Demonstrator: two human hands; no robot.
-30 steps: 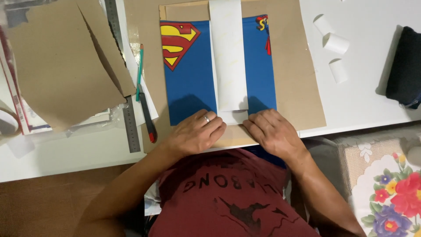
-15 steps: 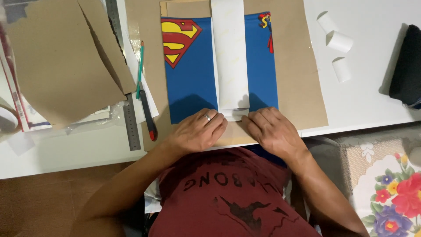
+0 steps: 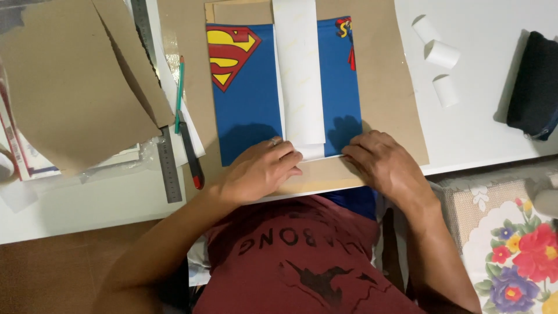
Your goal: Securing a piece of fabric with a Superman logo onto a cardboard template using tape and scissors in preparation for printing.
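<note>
Both hands were flat at the near edge of the work, palms down, fingers loosely together, gripping nothing. Left hand [image 3: 258, 171] pressed on the bottom of the white strip [image 3: 299, 75] where it met the brown board [image 3: 389, 87]; a ring showed on one finger. Right hand [image 3: 386, 166] pressed the lower right corner of the blue printed sheet [image 3: 250, 116], fingertips on the sheet's edge.

The blue sheet lay on the brown board in the middle of the white table [image 3: 494, 134], the white strip running down its centre from the top of the frame to the hands.

No real containers were in sight. Closest thing: a dark pouch [image 3: 532, 84] at the right edge, contents not visible, partly cut off.

Three small white paper rolls [image 3: 442, 55] sat loose on the table right of the board.

Left side: a big brown paper piece [image 3: 70, 87] covered a stack of papers; what was underneath was hard to make out. A steel ruler [image 3: 168, 168], a green pencil [image 3: 179, 93] and a red-tipped cutter [image 3: 192, 157] lay between that pile and the board.

The sheet's top edge and right-hand print were cut off by the frame and strip.
</note>
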